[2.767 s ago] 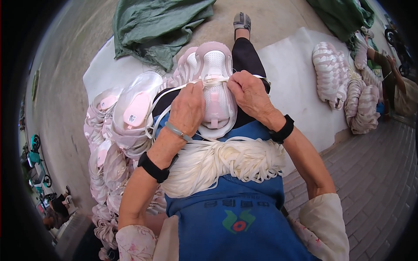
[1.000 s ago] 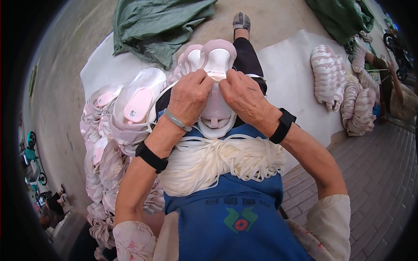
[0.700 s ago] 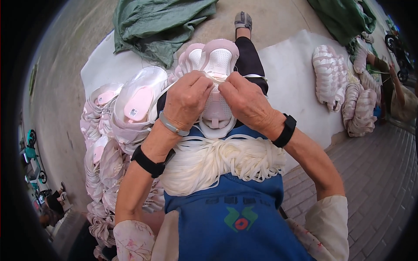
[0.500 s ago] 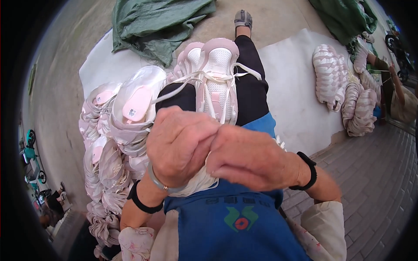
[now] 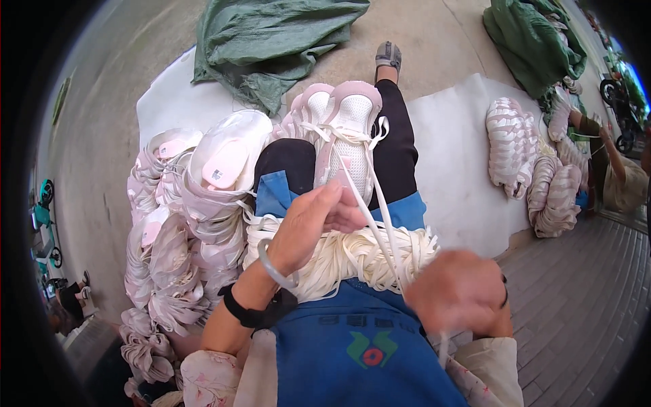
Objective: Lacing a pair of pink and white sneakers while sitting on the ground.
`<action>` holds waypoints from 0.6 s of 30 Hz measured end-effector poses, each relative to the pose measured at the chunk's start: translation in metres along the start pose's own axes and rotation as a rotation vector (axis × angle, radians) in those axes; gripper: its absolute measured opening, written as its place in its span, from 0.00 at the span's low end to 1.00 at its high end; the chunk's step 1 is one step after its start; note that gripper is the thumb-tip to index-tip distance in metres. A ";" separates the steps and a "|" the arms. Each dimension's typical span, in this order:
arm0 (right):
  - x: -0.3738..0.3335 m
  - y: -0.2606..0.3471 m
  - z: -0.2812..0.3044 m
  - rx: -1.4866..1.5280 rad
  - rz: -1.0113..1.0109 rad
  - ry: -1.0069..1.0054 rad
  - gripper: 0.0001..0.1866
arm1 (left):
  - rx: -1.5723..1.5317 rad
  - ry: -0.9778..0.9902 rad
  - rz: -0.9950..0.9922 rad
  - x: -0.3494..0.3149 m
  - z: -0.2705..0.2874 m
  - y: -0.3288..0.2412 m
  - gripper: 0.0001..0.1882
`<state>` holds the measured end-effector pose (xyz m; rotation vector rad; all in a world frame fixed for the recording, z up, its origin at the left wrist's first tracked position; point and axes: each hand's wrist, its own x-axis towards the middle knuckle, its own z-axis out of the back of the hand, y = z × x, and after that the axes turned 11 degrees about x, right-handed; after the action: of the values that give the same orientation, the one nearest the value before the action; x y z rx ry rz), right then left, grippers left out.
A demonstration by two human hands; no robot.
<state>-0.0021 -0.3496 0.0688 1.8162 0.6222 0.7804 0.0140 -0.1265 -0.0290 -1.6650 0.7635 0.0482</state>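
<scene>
A pink and white mesh shoe upper [image 5: 352, 115] lies toe outward between my knees, at the front of a nested row. Its two white shoelaces [image 5: 380, 229] run taut from the eyelets down to my right hand [image 5: 456, 293]. That hand is closed on them and smeared by motion; a lace end hangs below it. My left hand [image 5: 315, 220] hovers just below the upper's near end, fingers loosely curled and thumb apart, seemingly holding nothing. The laces pass close by its fingertips. A thick bundle of cream shoelaces [image 5: 339, 259] spreads across my lap on the blue apron [image 5: 325, 366].
Stacks of nested pink and white uppers [image 5: 173, 254] crowd my left side. More nested uppers [image 5: 510, 146] lie right on a white sheet [image 5: 451, 129]. Green tarpaulin [image 5: 271, 41] is crumpled ahead, with a green sack [image 5: 532, 47] at far right. Another person's arm [image 5: 614, 159] shows there.
My hands, which were together over the lap, have parted. The right has swung down and right, drawing the laces taut; the left has opened near the upper. The lace bundle is now uncovered.
</scene>
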 end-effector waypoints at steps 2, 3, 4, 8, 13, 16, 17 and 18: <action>-0.011 -0.003 -0.012 0.348 0.225 0.115 0.11 | -0.371 0.027 0.269 0.026 -0.013 -0.011 0.21; -0.005 0.010 -0.011 0.344 0.205 0.241 0.11 | -0.374 0.017 0.262 0.038 -0.016 -0.013 0.21; 0.000 0.027 -0.009 0.331 0.182 0.357 0.10 | -0.515 -0.006 0.323 0.055 -0.022 -0.010 0.21; -0.015 0.032 -0.008 0.399 0.046 0.297 0.11 | -0.658 0.049 0.238 0.075 -0.028 0.022 0.17; -0.035 -0.011 0.018 0.152 -0.532 -0.660 0.10 | 0.126 0.204 0.092 0.001 -0.051 -0.009 0.19; -0.051 -0.060 0.035 0.388 -0.593 -0.671 0.16 | 0.337 0.318 -0.023 -0.026 -0.060 -0.008 0.20; -0.049 -0.072 0.032 0.506 -0.658 -0.683 0.17 | 0.471 0.353 -0.119 -0.030 -0.063 -0.007 0.20; -0.046 -0.081 0.029 0.624 -0.721 -0.693 0.19 | 0.476 0.357 -0.120 -0.032 -0.070 0.000 0.20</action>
<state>-0.0150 -0.3717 -0.0254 2.0144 1.0136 -0.5737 -0.0368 -0.1743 0.0027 -1.2698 0.8592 -0.4924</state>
